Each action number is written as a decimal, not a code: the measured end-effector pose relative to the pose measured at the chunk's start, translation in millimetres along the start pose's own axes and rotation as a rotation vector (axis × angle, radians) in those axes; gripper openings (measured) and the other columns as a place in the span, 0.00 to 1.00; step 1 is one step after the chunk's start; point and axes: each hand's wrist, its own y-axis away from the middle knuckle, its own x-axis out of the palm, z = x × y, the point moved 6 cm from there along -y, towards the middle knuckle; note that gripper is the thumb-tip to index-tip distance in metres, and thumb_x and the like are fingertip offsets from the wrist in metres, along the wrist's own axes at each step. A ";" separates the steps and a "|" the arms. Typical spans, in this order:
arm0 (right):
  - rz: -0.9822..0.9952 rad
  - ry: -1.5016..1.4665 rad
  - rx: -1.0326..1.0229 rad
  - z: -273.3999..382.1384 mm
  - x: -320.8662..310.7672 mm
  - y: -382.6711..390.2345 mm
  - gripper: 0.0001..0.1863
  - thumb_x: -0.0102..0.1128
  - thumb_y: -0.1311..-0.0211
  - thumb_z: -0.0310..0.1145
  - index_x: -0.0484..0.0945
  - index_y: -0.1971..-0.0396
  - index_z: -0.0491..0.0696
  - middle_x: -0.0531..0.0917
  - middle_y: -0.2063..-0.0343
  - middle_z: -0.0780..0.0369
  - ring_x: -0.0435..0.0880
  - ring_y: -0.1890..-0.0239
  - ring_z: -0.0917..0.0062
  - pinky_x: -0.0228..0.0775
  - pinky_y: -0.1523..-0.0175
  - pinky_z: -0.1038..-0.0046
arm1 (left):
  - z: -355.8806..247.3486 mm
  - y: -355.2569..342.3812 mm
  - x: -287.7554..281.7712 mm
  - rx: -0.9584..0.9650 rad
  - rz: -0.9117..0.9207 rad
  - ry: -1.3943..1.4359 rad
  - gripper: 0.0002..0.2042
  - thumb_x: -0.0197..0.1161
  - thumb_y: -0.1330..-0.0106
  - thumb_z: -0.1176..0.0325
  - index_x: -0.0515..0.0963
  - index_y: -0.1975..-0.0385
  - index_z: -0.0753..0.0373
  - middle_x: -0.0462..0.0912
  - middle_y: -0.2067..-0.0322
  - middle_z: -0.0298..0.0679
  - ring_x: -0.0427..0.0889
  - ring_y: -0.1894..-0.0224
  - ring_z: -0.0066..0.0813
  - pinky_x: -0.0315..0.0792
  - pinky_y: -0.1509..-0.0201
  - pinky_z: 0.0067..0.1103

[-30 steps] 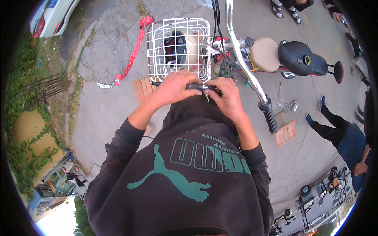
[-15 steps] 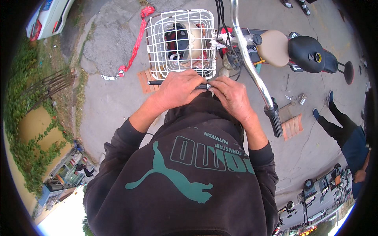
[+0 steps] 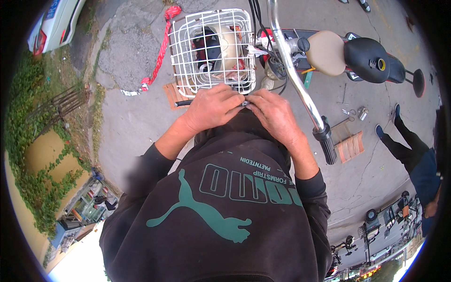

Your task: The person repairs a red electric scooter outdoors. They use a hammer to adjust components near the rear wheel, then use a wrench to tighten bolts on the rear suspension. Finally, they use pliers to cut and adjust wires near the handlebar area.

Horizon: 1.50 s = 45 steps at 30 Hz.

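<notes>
The slim black rod [image 3: 184, 103] runs between your hands, poking out at nine o'clock, probably light, stiff and slightly slick, best gripped mid-length, where your left hand [image 3: 211, 107] clamps it while your right hand [image 3: 274, 114] pinches its inner end, below the white wire basket [image 3: 254, 70] at eleven and chrome handlebar [image 3: 299, 86] at two.

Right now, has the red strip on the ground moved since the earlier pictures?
No. The red strip lies along the same side of the rough grey paving patch as before; the camera's view has shifted slightly.
</notes>
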 end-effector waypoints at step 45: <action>0.109 -0.046 0.067 -16.4 2.2 8.0 0.10 0.68 0.43 0.26 0.83 0.61 0.45 0.83 0.64 0.58 0.84 0.58 0.60 0.77 0.51 0.62 | 4.1 3.8 15.1 -0.073 -0.035 0.177 0.14 0.77 0.54 0.72 0.84 0.65 0.62 0.87 0.66 0.35 0.81 0.69 0.32 0.77 0.67 0.25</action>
